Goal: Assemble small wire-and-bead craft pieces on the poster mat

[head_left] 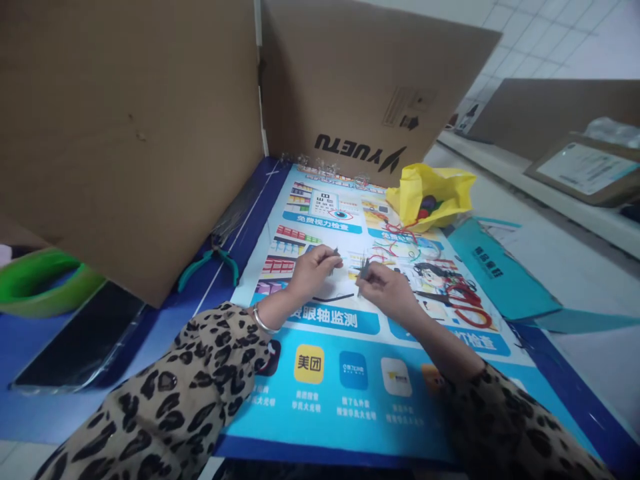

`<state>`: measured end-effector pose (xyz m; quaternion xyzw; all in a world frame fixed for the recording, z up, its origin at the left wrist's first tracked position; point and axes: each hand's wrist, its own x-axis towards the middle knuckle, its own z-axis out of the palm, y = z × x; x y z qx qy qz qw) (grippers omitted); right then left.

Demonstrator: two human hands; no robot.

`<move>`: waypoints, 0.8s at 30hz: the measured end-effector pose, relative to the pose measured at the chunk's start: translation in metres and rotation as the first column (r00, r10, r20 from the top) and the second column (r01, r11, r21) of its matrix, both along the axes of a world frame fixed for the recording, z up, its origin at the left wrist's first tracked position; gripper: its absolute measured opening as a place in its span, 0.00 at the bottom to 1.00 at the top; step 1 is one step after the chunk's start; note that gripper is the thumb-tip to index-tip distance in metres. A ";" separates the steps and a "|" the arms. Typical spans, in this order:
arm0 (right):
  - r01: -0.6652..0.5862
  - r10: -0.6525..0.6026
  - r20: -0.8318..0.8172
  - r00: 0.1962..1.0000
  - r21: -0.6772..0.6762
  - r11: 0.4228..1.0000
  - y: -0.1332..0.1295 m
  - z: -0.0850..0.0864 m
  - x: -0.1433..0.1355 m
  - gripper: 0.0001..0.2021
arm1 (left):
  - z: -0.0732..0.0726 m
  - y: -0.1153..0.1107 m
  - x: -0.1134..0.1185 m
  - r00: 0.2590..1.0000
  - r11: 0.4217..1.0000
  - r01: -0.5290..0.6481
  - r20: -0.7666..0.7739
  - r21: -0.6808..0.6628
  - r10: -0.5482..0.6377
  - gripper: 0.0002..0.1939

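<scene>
My left hand [314, 272] is closed in a pinch, with a tiny dark tip [337, 252] showing at the fingertips. Across from it, my right hand [389, 288] has its fingers closed on a small dark green spiky piece [365, 268]; blur hides its exact kind. The hands are a short gap apart, just above the printed poster [320, 333]. Beyond them, thin red and green cords [400, 248] lie loose on the poster. Red-handled scissors [467, 303] lie to the right of my right hand.
Teal-handled pliers [210, 263] and thin wires [233, 217] lie left. A yellow bag [443, 193] stands at back right beside a teal folder [505, 273]. Cardboard panels [125, 120] wall the left and back. A green tape roll [47, 283] and a phone [73, 340] are far left.
</scene>
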<state>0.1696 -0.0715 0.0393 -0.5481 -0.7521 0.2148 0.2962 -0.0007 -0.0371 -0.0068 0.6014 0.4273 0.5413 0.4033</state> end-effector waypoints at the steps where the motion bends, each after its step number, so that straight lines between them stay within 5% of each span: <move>1: 0.013 -0.011 -0.074 0.997 0.027 1.000 0.004 -0.002 -0.006 0.05 | 0.001 0.000 0.000 1.000 1.000 -0.003 0.016 -0.003 0.003 0.06; 11: -0.020 0.027 -0.174 0.984 0.041 0.999 0.032 -0.045 -0.024 0.05 | -0.001 0.002 0.002 0.995 0.990 0.042 0.092 -0.133 -0.030 0.04; 18: -0.095 0.102 -0.128 0.986 0.061 0.994 0.033 -0.049 -0.017 0.04 | 0.002 -0.001 0.003 0.984 0.967 0.151 0.121 -0.204 -0.128 0.10; 24: -0.114 0.123 -0.064 0.990 0.135 0.984 0.032 -0.048 -0.017 0.05 | 0.004 -0.008 0.009 0.990 0.967 0.116 0.100 -0.226 -0.095 0.11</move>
